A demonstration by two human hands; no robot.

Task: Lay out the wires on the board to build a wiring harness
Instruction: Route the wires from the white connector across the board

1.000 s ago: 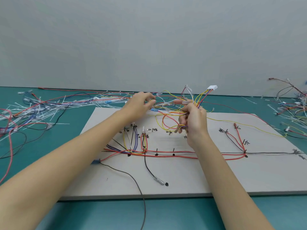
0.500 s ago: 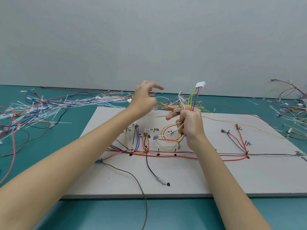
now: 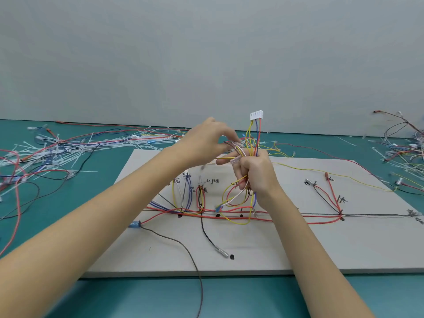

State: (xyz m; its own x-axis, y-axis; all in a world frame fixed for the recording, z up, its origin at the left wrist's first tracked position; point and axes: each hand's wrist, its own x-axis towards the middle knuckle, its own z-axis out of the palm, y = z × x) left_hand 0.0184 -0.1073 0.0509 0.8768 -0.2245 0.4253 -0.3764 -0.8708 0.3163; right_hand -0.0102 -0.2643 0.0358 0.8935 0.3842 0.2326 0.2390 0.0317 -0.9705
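Observation:
My right hand [image 3: 254, 173] grips a bundle of yellow, red, blue and white wires [image 3: 236, 198] above the middle of the grey board [image 3: 286, 246]. A white connector [image 3: 256, 115] sticks up from the bundle. Its loops hang down to the board. My left hand [image 3: 208, 141] pinches a wire end with a clear terminal [image 3: 237, 144] at the top of the bundle. Red, black and grey wires [image 3: 298, 220] lie along the marked run on the board, with branches going up on the left [image 3: 188, 193] and right [image 3: 330, 196].
A heap of white cable ties and loose wires [image 3: 57, 150] covers the teal table at the back left. More loose wires [image 3: 403, 145] lie at the far right. A grey wire [image 3: 190, 255] trails off the board's front edge. A wall stands close behind.
My right hand has lifted the bundle, so the white connector now points straight up. My left hand rose off the table and came across to pinch a wire end at the bundle.

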